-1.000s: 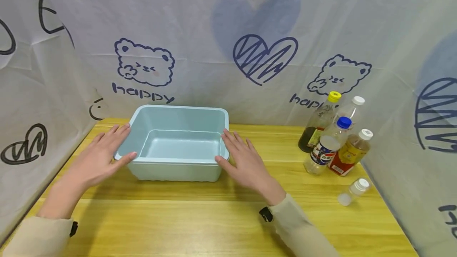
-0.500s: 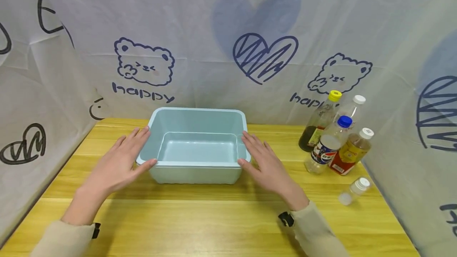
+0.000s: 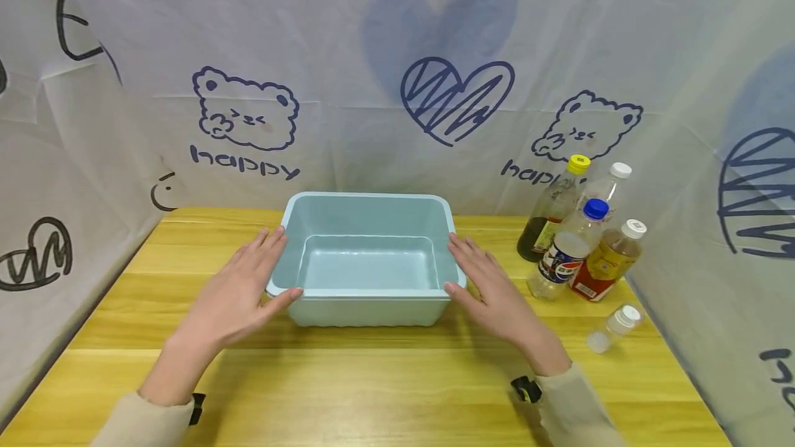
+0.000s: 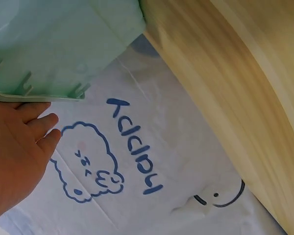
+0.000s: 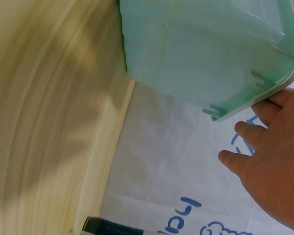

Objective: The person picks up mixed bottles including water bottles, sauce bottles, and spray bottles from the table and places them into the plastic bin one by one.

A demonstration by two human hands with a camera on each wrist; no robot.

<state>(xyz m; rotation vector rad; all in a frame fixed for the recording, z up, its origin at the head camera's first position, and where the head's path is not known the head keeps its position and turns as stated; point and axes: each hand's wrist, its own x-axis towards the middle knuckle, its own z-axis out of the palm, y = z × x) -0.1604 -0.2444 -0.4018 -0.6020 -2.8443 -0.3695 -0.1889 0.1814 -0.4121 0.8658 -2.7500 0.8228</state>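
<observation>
A light blue-green plastic basin (image 3: 373, 312), rectangular with a flat rim, stands on the wooden table between both hands, its inside bare. At its left end my left hand (image 3: 232, 295) touches the rim, fingers straight and the thumb at the front corner. My right hand (image 3: 497, 299) rests the same way against the right end. From the left wrist view, the fingers of the left hand (image 4: 17, 152) lie under the rim edge, beside the basin's outer wall (image 4: 54, 54). The right wrist view has the right hand (image 5: 279, 152) with fingers spread at the rim of the basin (image 5: 201, 54).
To the right stand several bottles: a yellow-capped one with dark liquid (image 3: 534, 236), a blue-capped Pepsi bottle (image 3: 562, 261), a white-capped bottle with a red and yellow label (image 3: 609, 264) and a clear one behind. A small white-capped bottle (image 3: 611, 328) is nearer. A printed curtain (image 3: 354, 136) hangs behind the table.
The basin has slid to the right along the table, from the left side toward the middle, with both hands moving along at its ends. The bottles have stayed in place.
</observation>
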